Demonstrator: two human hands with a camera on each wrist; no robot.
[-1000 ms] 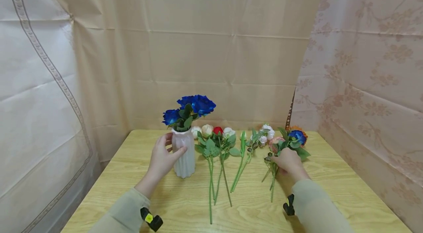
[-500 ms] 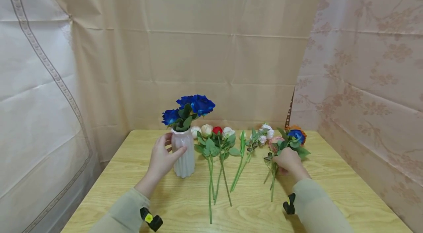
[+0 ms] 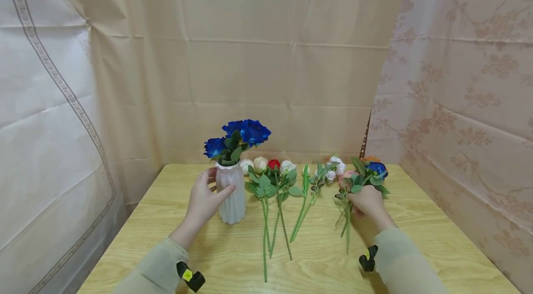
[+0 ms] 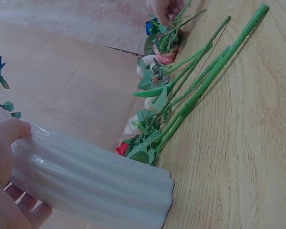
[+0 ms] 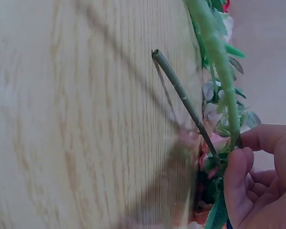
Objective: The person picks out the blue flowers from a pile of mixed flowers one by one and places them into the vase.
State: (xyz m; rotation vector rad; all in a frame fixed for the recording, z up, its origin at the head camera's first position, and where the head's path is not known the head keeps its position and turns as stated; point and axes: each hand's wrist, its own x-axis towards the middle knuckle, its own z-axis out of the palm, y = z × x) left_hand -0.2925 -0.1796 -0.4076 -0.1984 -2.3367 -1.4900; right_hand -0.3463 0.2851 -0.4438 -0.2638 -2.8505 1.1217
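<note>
My left hand (image 3: 206,197) holds a white fluted vase (image 3: 233,201) at its upper part, thumb on the near side and fingers behind. In the left wrist view the glossy vase (image 4: 95,176) stands on the table. Blue roses (image 3: 255,132) with green leaves rise out of its mouth. At the right, my right hand (image 3: 368,202) pinches the green stem of another blue rose (image 3: 377,169). In the right wrist view, thumb and finger close on that stem (image 5: 221,67), which is lifted off the wood. A darker stem (image 5: 178,93) lies beside it.
Between the hands lie cut artificial flowers: a red one (image 3: 274,164), a cream one (image 3: 261,164), white ones (image 3: 288,167) and small pale blossoms (image 3: 336,165). Pink (image 3: 346,177) and orange (image 3: 369,159) flowers lie by my right hand. Curtains hang behind the wooden table (image 3: 233,261).
My right hand has shifted slightly right with the blue rose, whose head and stem have moved right too. The left hand and the vase stay practically where they were.
</note>
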